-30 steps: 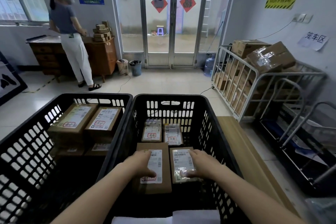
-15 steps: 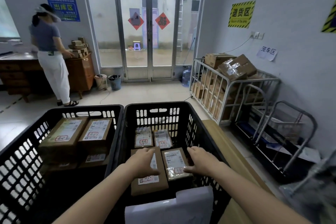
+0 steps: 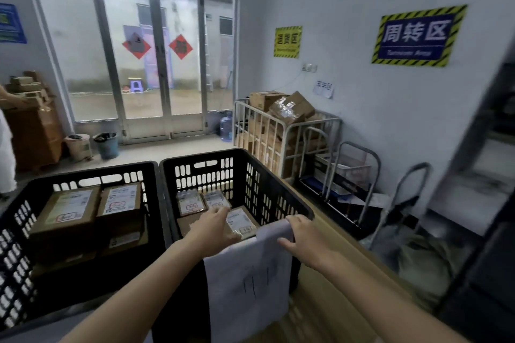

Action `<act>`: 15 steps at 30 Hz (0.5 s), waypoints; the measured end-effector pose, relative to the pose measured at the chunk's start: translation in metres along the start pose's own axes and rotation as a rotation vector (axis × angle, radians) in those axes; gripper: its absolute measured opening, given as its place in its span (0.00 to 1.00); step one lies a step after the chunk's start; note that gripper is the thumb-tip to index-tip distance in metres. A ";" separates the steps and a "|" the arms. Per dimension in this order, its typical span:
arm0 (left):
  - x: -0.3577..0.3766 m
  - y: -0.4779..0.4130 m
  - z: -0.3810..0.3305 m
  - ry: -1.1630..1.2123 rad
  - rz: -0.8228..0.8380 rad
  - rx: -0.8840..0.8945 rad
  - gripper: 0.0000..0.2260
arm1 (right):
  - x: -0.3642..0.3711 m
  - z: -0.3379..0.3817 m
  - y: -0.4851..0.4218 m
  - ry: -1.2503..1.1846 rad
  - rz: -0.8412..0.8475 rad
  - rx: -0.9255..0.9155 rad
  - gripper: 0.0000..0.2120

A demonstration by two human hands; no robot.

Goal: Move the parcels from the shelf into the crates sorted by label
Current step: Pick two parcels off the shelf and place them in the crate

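Since the earlier frame we have drawn both hands back toward the near rim of the right crate (image 3: 264,192), and our view has swung right. The right hand (image 3: 305,239) has left its parcel and now grips the paper (image 3: 250,273) draped over that rim, fingers (image 3: 295,221) curled over its top edge and thumb on its front. The left hand (image 3: 214,232) reaches into the crate with its fingers (image 3: 221,213) straight and holding nothing.

The near parcel (image 3: 242,222) lies flat on the crate floor, label up. Its long axis runs from the near rim toward the far wall, and it sits just right of the left fingertips. We cannot tell whether they touch it. Two small parcels (image 3: 191,201) lie beyond it, side by side, pointing the same way.

The left hand hides the parcel beneath it. Motion blur makes every label and the paper's marks unreadable. Beside the right crate, the left crate (image 3: 97,170) holds stacked boxes (image 3: 67,211).
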State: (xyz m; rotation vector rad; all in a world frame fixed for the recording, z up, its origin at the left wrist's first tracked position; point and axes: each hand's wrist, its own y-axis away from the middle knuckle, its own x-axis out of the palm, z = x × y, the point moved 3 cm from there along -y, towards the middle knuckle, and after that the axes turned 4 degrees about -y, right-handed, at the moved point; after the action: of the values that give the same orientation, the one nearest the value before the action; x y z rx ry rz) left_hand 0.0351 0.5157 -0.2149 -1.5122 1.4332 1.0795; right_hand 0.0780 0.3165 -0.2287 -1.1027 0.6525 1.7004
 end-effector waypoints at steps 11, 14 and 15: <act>0.039 0.063 -0.083 0.013 0.039 0.259 0.31 | -0.021 -0.033 0.135 -0.012 -0.056 0.285 0.30; 0.049 0.073 -0.112 0.001 0.065 0.315 0.32 | -0.039 -0.044 0.166 0.013 -0.087 0.339 0.31; 0.052 0.076 -0.123 -0.005 0.076 0.338 0.32 | -0.046 -0.048 0.176 0.014 -0.103 0.353 0.31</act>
State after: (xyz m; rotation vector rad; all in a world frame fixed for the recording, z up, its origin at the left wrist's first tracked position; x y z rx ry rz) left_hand -0.0320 0.3779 -0.2207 -1.2215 1.5893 0.8333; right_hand -0.0605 0.1897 -0.2206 -0.8819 0.8523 1.4233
